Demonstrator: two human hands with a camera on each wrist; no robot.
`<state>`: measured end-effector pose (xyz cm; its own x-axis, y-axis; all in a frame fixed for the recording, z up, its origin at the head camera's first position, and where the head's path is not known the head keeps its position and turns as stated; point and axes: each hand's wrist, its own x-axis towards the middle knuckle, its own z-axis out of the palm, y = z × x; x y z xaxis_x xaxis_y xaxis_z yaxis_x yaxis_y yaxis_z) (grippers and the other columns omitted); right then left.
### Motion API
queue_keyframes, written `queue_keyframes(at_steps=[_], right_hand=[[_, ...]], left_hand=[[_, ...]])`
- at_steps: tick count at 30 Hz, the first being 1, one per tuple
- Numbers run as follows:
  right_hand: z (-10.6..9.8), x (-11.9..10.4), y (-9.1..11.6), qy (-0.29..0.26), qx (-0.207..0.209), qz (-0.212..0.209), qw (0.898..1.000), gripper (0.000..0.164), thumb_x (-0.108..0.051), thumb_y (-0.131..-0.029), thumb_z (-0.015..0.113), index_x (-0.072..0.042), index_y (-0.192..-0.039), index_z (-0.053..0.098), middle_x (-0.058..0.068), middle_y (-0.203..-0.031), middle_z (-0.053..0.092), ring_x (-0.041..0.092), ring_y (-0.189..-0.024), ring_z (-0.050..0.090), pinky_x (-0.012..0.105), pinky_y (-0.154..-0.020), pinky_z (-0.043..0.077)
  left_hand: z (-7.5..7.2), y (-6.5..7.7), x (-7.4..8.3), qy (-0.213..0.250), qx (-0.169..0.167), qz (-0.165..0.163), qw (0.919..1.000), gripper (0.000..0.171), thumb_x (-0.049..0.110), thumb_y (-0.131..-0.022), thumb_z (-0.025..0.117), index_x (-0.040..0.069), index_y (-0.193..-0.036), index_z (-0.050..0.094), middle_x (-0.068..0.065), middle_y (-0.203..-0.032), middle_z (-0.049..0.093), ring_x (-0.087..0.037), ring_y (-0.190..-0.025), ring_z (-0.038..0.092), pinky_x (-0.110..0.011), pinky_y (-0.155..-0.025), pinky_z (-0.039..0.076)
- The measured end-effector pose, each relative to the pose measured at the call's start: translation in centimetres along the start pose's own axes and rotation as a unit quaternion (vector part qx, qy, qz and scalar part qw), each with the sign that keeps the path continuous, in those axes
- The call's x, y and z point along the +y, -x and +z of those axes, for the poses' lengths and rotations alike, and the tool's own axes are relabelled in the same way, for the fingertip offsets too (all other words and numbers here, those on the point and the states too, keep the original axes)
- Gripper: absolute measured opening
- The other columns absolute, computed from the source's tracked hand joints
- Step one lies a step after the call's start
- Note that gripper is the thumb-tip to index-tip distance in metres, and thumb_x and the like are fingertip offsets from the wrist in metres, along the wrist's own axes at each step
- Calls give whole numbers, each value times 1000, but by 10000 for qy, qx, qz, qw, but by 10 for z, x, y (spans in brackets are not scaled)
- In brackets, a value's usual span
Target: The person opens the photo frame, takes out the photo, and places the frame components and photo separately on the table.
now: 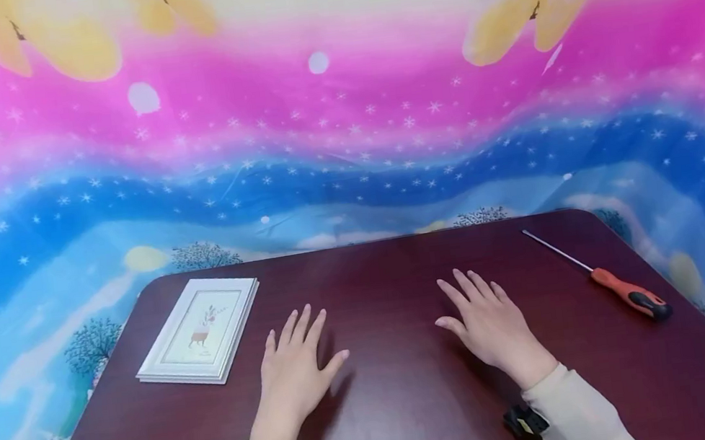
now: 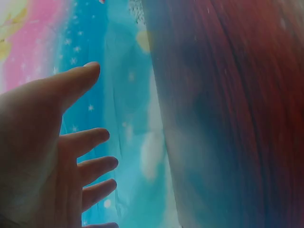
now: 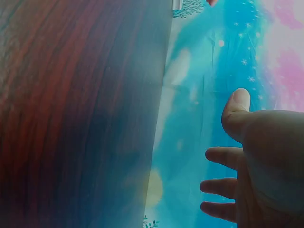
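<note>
My left hand (image 1: 295, 382) hovers palm down over the dark red-brown table (image 1: 399, 403), its fingers spread and nothing in its grasp. Just beyond it to the left lies a white picture frame (image 1: 198, 332) with a small drawing of a plant in a pot; its layered edge suggests more than one piece. My right hand (image 1: 492, 327) is likewise spread above the table and holds nothing. Farther right rests a screwdriver (image 1: 629, 294) with an orange and black handle, its metal shaft pointing to the back. Both wrist views show extended fingers, apart from any object.
A colourful cloth (image 1: 337, 200) with pink and blue bands, snowflakes and trees hangs behind the table and around its sides. The table's back corners are rounded. Black straps (image 1: 526, 422) sit on both wrists over pale sleeves (image 1: 579, 408).
</note>
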<state>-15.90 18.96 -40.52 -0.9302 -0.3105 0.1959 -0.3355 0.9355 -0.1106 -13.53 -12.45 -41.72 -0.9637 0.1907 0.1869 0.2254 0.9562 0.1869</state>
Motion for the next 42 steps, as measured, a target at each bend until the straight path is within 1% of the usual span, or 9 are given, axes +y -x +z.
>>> queue_keyframes(at_steps=[4,10,14,17,22,25,29,36,42], right_hand=[[-2,-2,-2,11,-96,-11,10000,62,-44,-99,57,-12,-151,43,21,-154,37,42,-141,33,62,-110,28],[-2,-1,-2,-34,-15,69,10000,62,-43,-99,57,-10,-150,45,21,-152,39,42,-139,36,61,-110,30],[1,-1,-3,-210,160,50,9996,61,-43,-99,57,-7,-147,47,22,-150,42,41,-135,42,59,-108,34],[1,-2,-4,-236,360,47,9991,59,-42,-99,58,-6,-145,50,22,-147,45,40,-131,47,58,-106,37],[-1,-2,-4,-146,386,115,9991,56,-41,-99,59,-4,-141,54,21,-143,51,39,-128,50,58,-104,39],[0,-2,-3,-159,419,89,9990,54,-39,-98,62,-3,-137,58,21,-137,56,38,-125,53,57,-102,41],[1,-3,-3,-156,661,-58,9977,47,-34,-95,67,-2,-130,64,18,-126,64,35,-117,59,55,-98,45],[0,-4,-4,-157,825,-185,9963,42,-30,-93,71,-2,-124,67,16,-116,69,33,-109,64,53,-93,49],[-3,-2,-5,-151,839,-185,9962,40,-30,-94,70,-2,-122,68,15,-114,70,33,-108,65,52,-93,50]], left_hand=[[-1,0,-1,0,-10,14,10000,74,57,-91,61,17,-151,44,-11,-156,38,-32,-144,32,-61,-112,25],[-5,-3,-13,-173,-170,153,9996,71,56,-91,63,18,-149,48,-11,-155,39,-32,-143,33,-60,-112,26],[-5,-5,-23,-311,-197,322,9988,68,54,-91,64,17,-147,50,-11,-153,42,-33,-142,35,-60,-111,29],[-4,-6,-31,-285,-133,455,9985,65,51,-91,65,16,-144,53,-11,-151,45,-33,-140,39,-59,-109,32],[-2,-6,-46,-53,147,606,9980,55,42,-92,68,15,-140,59,-10,-144,53,-33,-134,46,-57,-105,37],[-2,-4,-54,262,344,619,9971,48,35,-93,69,15,-136,62,-10,-139,58,-33,-129,52,-56,-101,42],[-5,-1,-62,588,549,644,9947,42,27,-92,71,14,-132,65,-9,-131,63,-32,-121,58,-53,-97,46],[-12,0,-77,285,793,752,9936,37,22,-91,71,14,-126,69,-7,-123,68,-30,-114,62,-52,-93,49],[-18,-2,-89,137,1072,1005,9891,29,19,-89,71,12,-118,72,-6,-114,71,-29,-106,66,-49,-84,53]])
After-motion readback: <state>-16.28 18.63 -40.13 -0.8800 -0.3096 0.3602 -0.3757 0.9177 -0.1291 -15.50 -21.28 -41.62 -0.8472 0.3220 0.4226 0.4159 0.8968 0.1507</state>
